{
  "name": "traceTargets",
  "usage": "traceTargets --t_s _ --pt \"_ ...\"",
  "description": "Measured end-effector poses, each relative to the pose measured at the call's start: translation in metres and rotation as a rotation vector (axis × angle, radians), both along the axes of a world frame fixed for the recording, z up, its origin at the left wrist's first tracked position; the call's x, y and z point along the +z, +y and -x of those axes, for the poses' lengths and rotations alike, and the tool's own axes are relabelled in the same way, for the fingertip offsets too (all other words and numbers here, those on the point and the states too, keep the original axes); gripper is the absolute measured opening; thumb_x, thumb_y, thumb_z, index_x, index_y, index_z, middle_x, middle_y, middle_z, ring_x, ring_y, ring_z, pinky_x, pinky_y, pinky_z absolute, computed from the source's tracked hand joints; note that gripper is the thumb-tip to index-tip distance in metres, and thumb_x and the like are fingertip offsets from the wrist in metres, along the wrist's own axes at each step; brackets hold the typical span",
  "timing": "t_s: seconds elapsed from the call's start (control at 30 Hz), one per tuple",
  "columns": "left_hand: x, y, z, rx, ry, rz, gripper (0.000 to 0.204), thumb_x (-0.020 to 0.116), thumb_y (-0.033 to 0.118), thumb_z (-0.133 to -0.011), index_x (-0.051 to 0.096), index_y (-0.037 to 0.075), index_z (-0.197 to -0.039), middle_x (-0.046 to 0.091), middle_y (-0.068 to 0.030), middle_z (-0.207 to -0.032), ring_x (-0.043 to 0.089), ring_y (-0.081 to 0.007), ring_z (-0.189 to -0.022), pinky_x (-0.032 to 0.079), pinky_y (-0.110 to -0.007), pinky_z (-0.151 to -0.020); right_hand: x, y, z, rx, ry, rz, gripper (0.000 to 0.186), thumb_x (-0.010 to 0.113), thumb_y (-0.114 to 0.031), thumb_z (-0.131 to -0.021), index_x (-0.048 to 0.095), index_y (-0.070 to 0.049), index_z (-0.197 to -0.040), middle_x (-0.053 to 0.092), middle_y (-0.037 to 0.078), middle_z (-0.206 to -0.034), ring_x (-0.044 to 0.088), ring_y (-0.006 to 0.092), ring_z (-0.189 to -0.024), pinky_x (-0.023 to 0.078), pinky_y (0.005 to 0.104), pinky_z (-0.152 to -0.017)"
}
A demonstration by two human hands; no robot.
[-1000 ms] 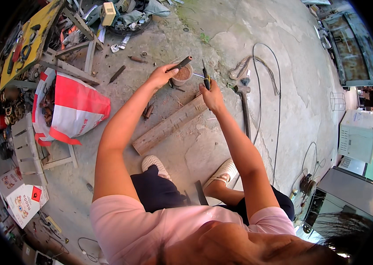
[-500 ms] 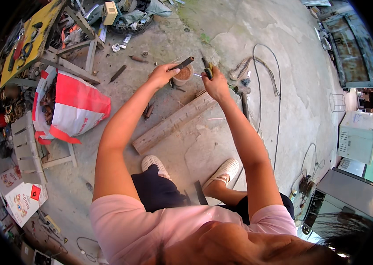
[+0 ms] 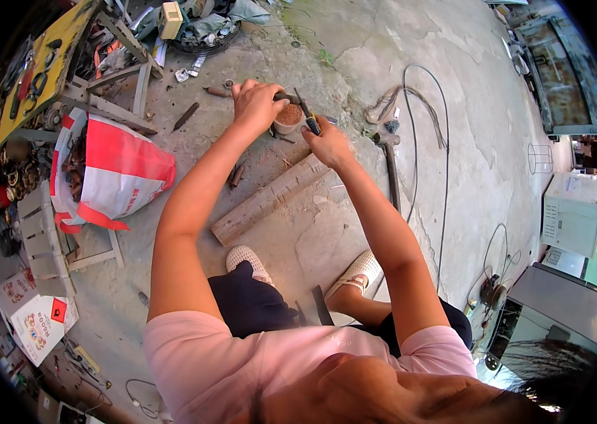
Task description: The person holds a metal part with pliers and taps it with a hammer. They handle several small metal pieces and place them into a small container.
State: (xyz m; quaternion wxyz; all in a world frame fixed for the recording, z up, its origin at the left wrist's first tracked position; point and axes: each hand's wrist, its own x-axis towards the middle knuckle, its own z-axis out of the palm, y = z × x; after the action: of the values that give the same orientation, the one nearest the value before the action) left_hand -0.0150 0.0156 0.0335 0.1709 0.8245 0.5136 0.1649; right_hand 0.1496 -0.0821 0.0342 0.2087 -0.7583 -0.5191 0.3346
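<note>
While the left hand (image 3: 254,107) is closed around a dark rod (image 3: 285,97), one end of the rod pokes out past the fingers, to the right of that hand. The rest of it is hidden in the grip. The right hand (image 3: 328,145) is closed too, with its fingers around the yellow and black handle of a thin tool (image 3: 311,121). The tool's thin dark part points away from the body, and it comes very near the rod's free end. I cannot tell if the two touch.

Between the two hands is a round cup (image 3: 286,130) with brown grains (image 3: 290,114) in it. A wooden plank (image 3: 270,201) lies on the floor (image 3: 468,198), nearer to the body than both hands. A hammer (image 3: 392,173) lies to the right of the right hand.

The rod looks hard and stiff, so it should not bend or break easily. It looks small enough to lift with one hand, but it may feel heavy if it is metal. Its side looks round, so it could roll in the fingers. A tight grip near the middle should hold it best. The tool looks light, and the handle is the safe place to hold, since the thin part may be sharp.
</note>
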Motion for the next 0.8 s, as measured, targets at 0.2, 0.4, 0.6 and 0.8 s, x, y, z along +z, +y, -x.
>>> traceTargets --t_s 0.2,0.4,0.6,0.8 --pt "0.0 -0.003 -0.003 -0.027 -0.024 -0.055 0.026 0.071 0.03 -0.08 0.07 0.016 -0.103 0.069 -0.0024 -0.1 0.051 -0.0206 -0.104 0.026 -0.038 -0.096 -0.024 0.003 -0.003 0.01 0.169 0.051 0.05 0.058 -0.039 -0.085 0.055 -0.004 -0.12 0.065 0.024 -0.104 0.06 0.0387 -0.103 0.045 0.0429 -0.088" --pt "-0.004 -0.002 -0.002 -0.023 -0.023 -0.076 0.026 0.071 0.026 -0.079 0.07 0.017 -0.103 0.068 -0.0025 -0.099 0.052 -0.0207 -0.103 0.027 -0.039 -0.096 -0.022 0.002 0.002 -0.024 0.238 0.044 0.046 0.057 -0.037 -0.085 0.058 -0.002 -0.116 0.065 0.023 -0.103 0.061 0.0364 -0.102 0.045 0.0403 -0.087" --pt "0.0 -0.004 -0.005 -0.032 -0.013 -0.097 0.026 0.072 0.024 -0.078 0.071 0.017 -0.103 0.068 -0.0027 -0.099 0.051 -0.0206 -0.103 0.027 -0.037 -0.097 -0.027 0.0 0.002 -0.063 0.314 -0.004 0.043 0.058 -0.034 -0.085 0.059 0.0 -0.112 0.065 0.022 -0.1 0.062 0.0346 -0.098 0.045 0.0396 -0.085" --pt "-0.017 0.004 -0.003 0.147 -0.225 0.44 0.031 0.072 0.025 -0.082 0.069 0.014 -0.111 0.067 -0.0029 -0.112 0.053 -0.0203 -0.112 0.035 -0.039 -0.095 -0.038 0.003 -0.012 -0.276 0.268 -0.047 0.042 0.058 -0.035 -0.084 0.058 -0.001 -0.109 0.065 0.02 -0.095 0.062 0.035 -0.094 0.046 0.0405 -0.082"
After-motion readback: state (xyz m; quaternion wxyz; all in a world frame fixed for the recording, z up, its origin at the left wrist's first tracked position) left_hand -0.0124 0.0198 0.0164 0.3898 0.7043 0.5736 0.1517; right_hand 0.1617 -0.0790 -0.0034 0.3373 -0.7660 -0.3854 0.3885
